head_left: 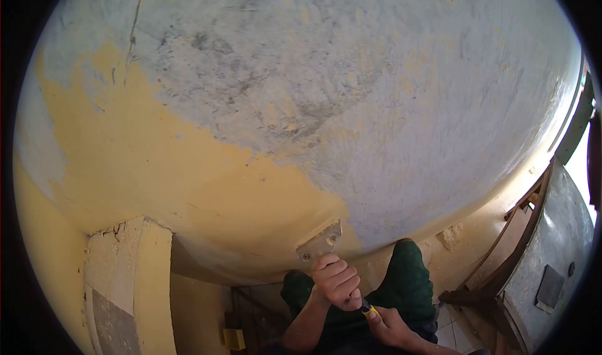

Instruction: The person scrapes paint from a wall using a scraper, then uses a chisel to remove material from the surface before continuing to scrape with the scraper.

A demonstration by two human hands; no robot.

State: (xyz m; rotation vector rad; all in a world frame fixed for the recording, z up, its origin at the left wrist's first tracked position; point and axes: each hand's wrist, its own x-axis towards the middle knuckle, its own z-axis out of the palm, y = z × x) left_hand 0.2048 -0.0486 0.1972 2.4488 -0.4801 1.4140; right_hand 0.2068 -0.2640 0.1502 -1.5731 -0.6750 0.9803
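A scraper (320,242) with a wide flat blade rests near the lower edge of the yellow paint on the wall (207,173). My left hand (337,281) is wrapped round its handle, just below the blade. Lower and to the right, my right hand (389,327) grips the yellow and black end of the handle (370,309), its thumb on top. Around the blade the wall is yellow, with a bare grey-blue surface (414,167) to the upper right.
A yellow ledge or pillar (128,280) with a chipped top stands at the lower left. At the right leans a grey panel (555,229) beside wooden pieces (501,248). My knees in green trousers (407,273) are close to the wall.
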